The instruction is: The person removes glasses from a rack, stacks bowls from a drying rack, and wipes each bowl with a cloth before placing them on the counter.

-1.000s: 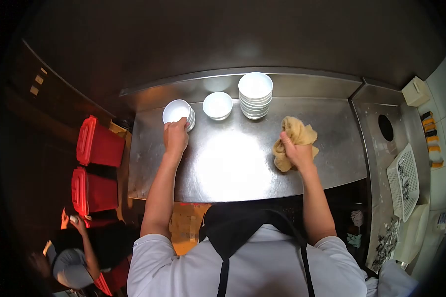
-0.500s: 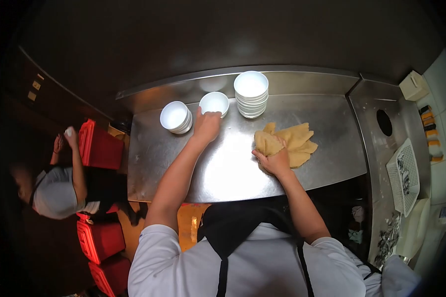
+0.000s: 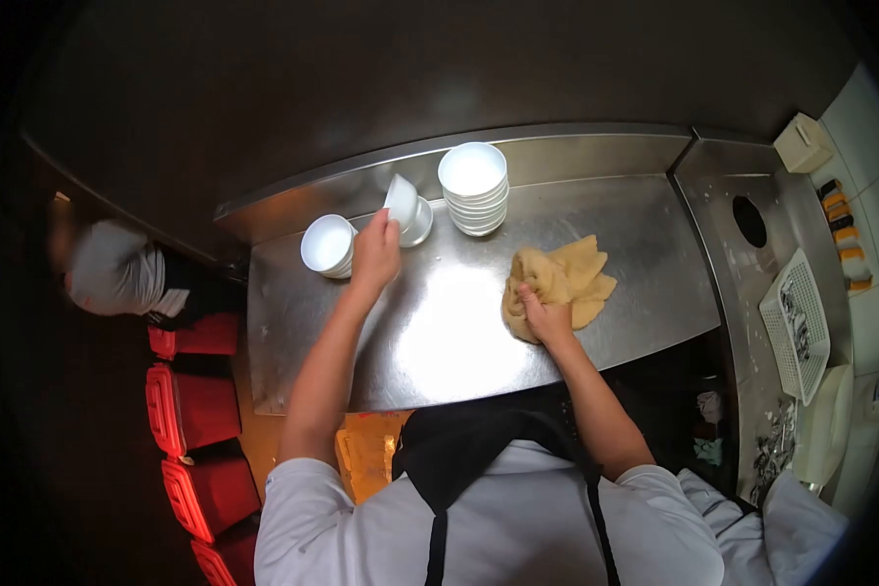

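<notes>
My left hand (image 3: pixel 376 252) grips a white bowl (image 3: pixel 400 199) by its rim and holds it tilted on its side. Just beneath and behind it, another white bowl (image 3: pixel 421 227) rests on the steel table (image 3: pixel 361 381). A short stack of white bowls (image 3: pixel 327 244) stands left of that hand. To the right rises a taller stack of white bowls (image 3: pixel 474 186). My right hand (image 3: pixel 545 317) is closed on a bunched tan cloth (image 3: pixel 581 273), part of which spreads over the table.
A raised steel ledge (image 3: pixel 576 151) runs along the table's back. At right, a side counter has a round hole (image 3: pixel 750 222) and a white basket (image 3: pixel 796 322) of cutlery. Red bins (image 3: pixel 200 405) line the left floor, near a person (image 3: pixel 117 269).
My left hand has lifted a bowl from the middle and tipped it, uncovering another bowl below. My right hand has bunched the cloth more. The person at left has moved farther back.
</notes>
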The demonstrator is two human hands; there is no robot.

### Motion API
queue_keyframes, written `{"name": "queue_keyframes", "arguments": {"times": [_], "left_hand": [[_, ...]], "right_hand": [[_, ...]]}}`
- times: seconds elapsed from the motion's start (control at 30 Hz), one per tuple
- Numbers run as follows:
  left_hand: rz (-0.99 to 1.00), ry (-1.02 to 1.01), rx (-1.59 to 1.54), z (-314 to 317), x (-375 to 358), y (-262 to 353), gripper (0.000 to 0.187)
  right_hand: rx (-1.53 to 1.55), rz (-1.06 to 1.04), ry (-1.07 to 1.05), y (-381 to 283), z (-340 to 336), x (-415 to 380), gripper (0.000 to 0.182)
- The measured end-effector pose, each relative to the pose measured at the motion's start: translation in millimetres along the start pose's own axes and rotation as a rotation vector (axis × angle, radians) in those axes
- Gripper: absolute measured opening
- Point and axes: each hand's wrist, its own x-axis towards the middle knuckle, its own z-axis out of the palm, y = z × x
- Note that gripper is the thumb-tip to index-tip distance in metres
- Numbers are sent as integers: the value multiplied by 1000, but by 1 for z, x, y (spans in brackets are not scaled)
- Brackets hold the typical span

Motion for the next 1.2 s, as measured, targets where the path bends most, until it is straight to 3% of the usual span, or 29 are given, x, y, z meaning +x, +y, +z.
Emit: {"name": "queue_keyframes", "arguments": {"times": [0.13, 0.17, 0.23, 0.3, 0.33, 0.4, 0.43, 0.47, 0.57, 0.6, 0.63, 0.7, 0.73, 0.83, 0.9, 0.97, 1.03, 1.07, 1.1, 1.17, 1.2], "left_hand": [[-49, 32, -554, 12, -44, 21, 31], [-88, 23, -629, 22, -61, 35, 30], [1, -85, -313, 56, -103, 32, 27], [143, -72, -414, 67, -121, 62, 22], [83, -165, -393, 57, -121, 71, 22], [-46, -347, -348, 38, -124, 84, 20], [-31, -279, -449, 39, -128, 87, 19], [-10, -209, -546, 43, -129, 93, 19], [-72, -53, -708, 60, -124, 80, 20], [-86, 29, -744, 72, -120, 77, 20], [-100, 111, -778, 81, -116, 73, 19], [-27, 66, -686, 82, -111, 72, 18], [14, 18, -633, 79, -112, 71, 18], [51, -254, -403, 58, -113, 63, 19], [29, -502, -269, 26, -106, 91, 20], [-45, -563, -674, 19, -106, 86, 24], [-121, -512, -1136, 24, -105, 70, 29], [-183, -537, -1450, 24, -97, 73, 42], [-279, -510, -1518, 31, -93, 56, 49], [-274, -133, -1231, 55, -89, 49, 52], [-137, -107, -967, 60, -92, 51, 53]], "right_hand": [[180, 28, 136, -12, 15, -6, 33], [108, -99, 82, -28, 24, -7, 33], [-37, -357, -25, -64, 38, -2, 32], [-74, -297, -154, -70, 38, 7, 35], [-92, -268, -219, -73, 38, 15, 38], [257, 402, -302, -78, 24, 42, 47], [430, 743, -336, -83, 19, 49, 52], [630, 712, -280, -90, 19, 50, 60], [545, 673, -92, -61, 43, 21, 59], [306, 537, -164, -76, 44, 6, 53], [281, 344, -128, -71, 52, -8, 50], [232, -39, -54, -69, 66, -22, 45], [224, -66, -161, -63, 56, -22, 40], [-28, -313, -202, -78, 38, 19, 39], [404, 250, -376, -85, 12, 46, 36], [833, 741, -460, -86, -12, 62, 34], [906, 683, -392, -84, -13, 58, 33], [908, 673, -345, -80, -11, 54, 34], [911, 663, -299, -78, -10, 50, 34], [689, 614, -228, -80, 2, 46, 36], [579, 589, -190, -82, 9, 42, 37]]}}
